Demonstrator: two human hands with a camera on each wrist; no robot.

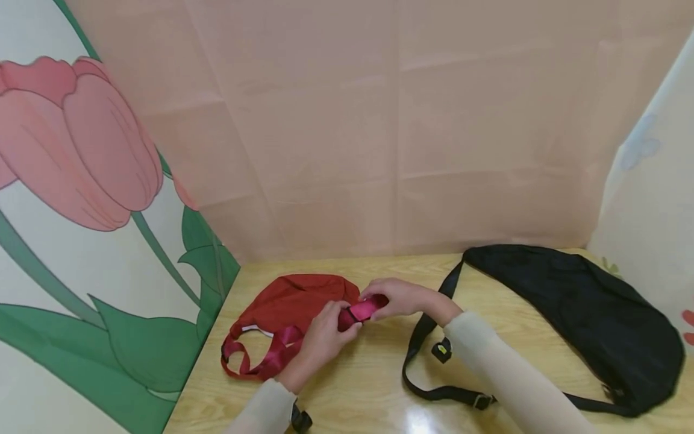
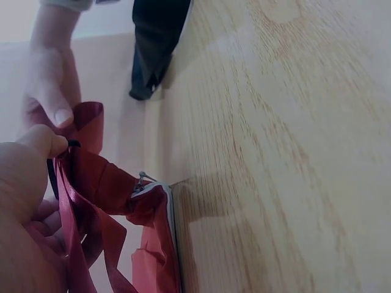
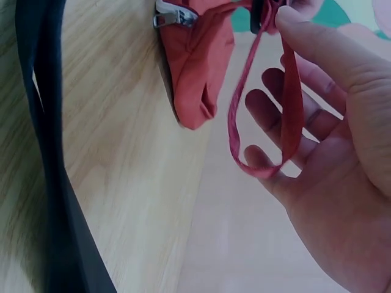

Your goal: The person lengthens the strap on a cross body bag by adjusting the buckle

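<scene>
A red waist bag [image 1: 295,301] lies on the left part of the table, its dark pink strap [image 1: 364,309] raised at the bag's right end. My left hand [image 1: 324,337] pinches this strap beside a small black slider [image 2: 73,143]. Just to the right, my right hand [image 1: 403,298] pinches the same strap between thumb and fingers. A loop of strap [image 3: 235,131] hangs down along the right fingers in the right wrist view. More strap [image 1: 279,355] curls by the bag's left end. A metal zipper pull [image 3: 174,17] shows on the red bag.
A large black bag [image 1: 575,307] lies at the right, its black strap [image 1: 416,343] looping toward the middle, with a buckle end [image 1: 442,351] near my right forearm. Another black buckle piece [image 1: 300,419] sits by the left sleeve. Cloth walls [image 1: 325,150] stand behind the wooden table [image 1: 374,392].
</scene>
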